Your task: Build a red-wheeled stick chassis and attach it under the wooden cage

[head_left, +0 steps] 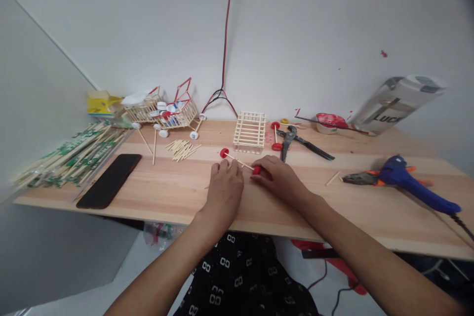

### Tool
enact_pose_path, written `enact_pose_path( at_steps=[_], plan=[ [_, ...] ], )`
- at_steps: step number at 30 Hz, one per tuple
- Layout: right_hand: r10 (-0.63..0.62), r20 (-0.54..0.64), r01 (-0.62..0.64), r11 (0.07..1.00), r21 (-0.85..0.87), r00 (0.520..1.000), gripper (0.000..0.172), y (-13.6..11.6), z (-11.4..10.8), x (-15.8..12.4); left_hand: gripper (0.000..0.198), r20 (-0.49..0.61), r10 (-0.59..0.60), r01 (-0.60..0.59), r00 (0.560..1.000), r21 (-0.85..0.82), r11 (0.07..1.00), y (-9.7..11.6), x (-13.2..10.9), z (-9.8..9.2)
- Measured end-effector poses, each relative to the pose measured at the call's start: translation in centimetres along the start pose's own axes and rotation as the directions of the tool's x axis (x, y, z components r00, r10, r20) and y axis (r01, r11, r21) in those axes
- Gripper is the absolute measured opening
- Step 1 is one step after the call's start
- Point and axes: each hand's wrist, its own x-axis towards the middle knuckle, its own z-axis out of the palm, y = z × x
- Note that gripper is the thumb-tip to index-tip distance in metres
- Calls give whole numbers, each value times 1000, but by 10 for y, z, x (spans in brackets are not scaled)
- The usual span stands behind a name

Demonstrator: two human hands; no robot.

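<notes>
In front of me lies a thin wooden stick (246, 164) with a red bottle cap (224, 153) on its far left end and another red cap (256, 170) on its right end. My right hand (277, 177) is closed, thumb and fingers at the right cap. My left hand (226, 185) is closed with bent fingertips at the stick's middle; those fingers partly hide it. Just beyond stands a small cage-like frame of sticks (250, 131). Right of the frame is a second stick with red caps (276, 136) at both ends.
Pliers (292, 140) lie behind my right hand; a blue glue gun (414, 182) rests over orange-handled pliers (361, 177) at right. Loose short sticks (182, 149), a phone (109, 181), packaged chopsticks (74, 155) and small stick carts (177, 113) are at left.
</notes>
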Motion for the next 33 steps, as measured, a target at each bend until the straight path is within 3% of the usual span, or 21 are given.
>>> enact_pose_path(
  at_steps=[33],
  plan=[
    [-21, 0, 21, 1000, -20, 1000, 14, 2, 1, 0, 33, 24, -14, 14, 1000, -9, 1000, 0, 0, 2]
  ],
)
